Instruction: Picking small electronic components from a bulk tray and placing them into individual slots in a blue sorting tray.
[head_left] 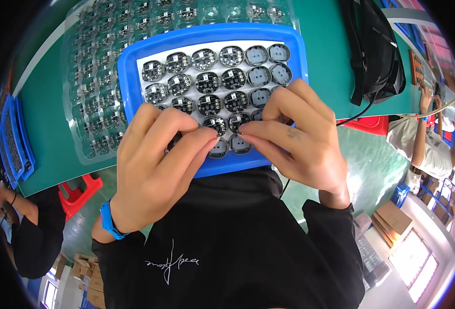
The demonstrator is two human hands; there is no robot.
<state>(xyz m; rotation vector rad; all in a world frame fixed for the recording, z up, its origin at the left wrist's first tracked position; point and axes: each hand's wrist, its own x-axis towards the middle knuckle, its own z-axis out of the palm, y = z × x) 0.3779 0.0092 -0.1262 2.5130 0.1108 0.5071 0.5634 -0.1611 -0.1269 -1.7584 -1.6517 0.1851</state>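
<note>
A blue tray lies before me, holding rows of small rounded grey housings, several with black circuit boards set in them. My left hand comes over the tray's near left part, thumb and forefinger pinched at the lower edge of one circuit board. Opposite it, my right hand pinches at the edge of the neighbouring circuit board. Tiny glints show at both pairs of fingertips, but what they grip is too small to tell. Two housings without boards sit just below the fingertips.
Beneath and behind the blue tray, a clear blister tray holds many more boards on the green table. A black bag with a cable lies at the right. Red stools and co-workers are on both sides.
</note>
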